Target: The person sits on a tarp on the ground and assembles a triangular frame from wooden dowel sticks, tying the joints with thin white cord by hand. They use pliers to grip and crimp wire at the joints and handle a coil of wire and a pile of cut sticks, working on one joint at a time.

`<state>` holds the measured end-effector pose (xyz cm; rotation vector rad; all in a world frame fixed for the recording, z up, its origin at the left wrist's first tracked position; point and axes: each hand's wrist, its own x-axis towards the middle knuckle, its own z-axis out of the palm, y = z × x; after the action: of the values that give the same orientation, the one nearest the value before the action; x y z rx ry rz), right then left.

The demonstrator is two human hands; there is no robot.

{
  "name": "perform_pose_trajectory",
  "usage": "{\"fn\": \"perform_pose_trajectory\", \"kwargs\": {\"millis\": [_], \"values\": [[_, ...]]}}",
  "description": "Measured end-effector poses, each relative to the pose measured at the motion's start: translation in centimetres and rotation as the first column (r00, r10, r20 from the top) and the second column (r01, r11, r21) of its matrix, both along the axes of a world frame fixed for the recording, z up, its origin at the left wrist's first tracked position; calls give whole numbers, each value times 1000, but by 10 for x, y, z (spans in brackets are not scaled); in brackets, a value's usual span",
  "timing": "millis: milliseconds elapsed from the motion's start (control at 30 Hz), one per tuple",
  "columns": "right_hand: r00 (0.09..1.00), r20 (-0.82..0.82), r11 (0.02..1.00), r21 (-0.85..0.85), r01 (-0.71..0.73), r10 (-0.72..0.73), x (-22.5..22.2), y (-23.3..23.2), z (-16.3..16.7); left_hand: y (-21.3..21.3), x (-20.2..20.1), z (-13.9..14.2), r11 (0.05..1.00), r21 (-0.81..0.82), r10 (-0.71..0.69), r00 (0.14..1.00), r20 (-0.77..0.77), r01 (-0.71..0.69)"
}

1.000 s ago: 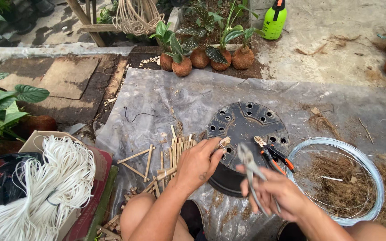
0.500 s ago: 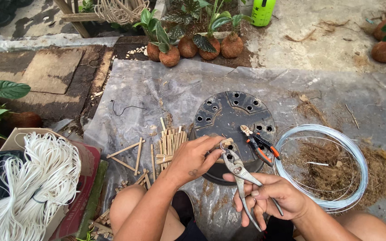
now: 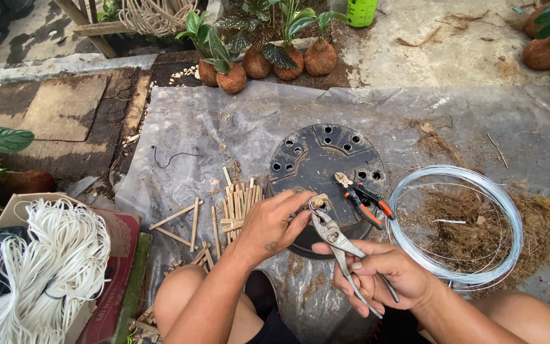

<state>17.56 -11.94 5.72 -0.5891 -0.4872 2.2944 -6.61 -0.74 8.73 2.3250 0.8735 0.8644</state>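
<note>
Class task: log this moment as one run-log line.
left hand: pinching small piece at plier tips | right hand: gripping metal pliers | under: black pot base | beside: wire coil

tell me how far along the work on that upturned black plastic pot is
Done: short bamboo sticks lie cut in a pile. In hand: the right hand holds metal pliers at the upturned black plastic pot, where the left hand pinches something small. Left: the wire coil looks mostly unused.
</note>
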Motion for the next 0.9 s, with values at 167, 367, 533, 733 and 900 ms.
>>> {"fn": "perform_pose_trajectory", "kwargs": {"millis": [167,367,533,733,900], "values": [[996,-92,1000,-18,17,-18,-2,-3,-3,-1,2,2,997,74,-3,999,53,-1],[998,-60,998,-47,34,-37,-4,-5,-4,-2,5,1,996,93,10,999,38,-14],[999,-18,998,-54,38,-39,-8,-9,0,-2,5,2,995,97,-8,999,46,4],[993,98,995,-75,68,-60,-9,-12,4,-1,5,3,989,150,-28,998,54,20],[966,251,992,-84,91,-67,-7,-10,3,-1,6,0,987,159,9,1000,-24,-5]]}}
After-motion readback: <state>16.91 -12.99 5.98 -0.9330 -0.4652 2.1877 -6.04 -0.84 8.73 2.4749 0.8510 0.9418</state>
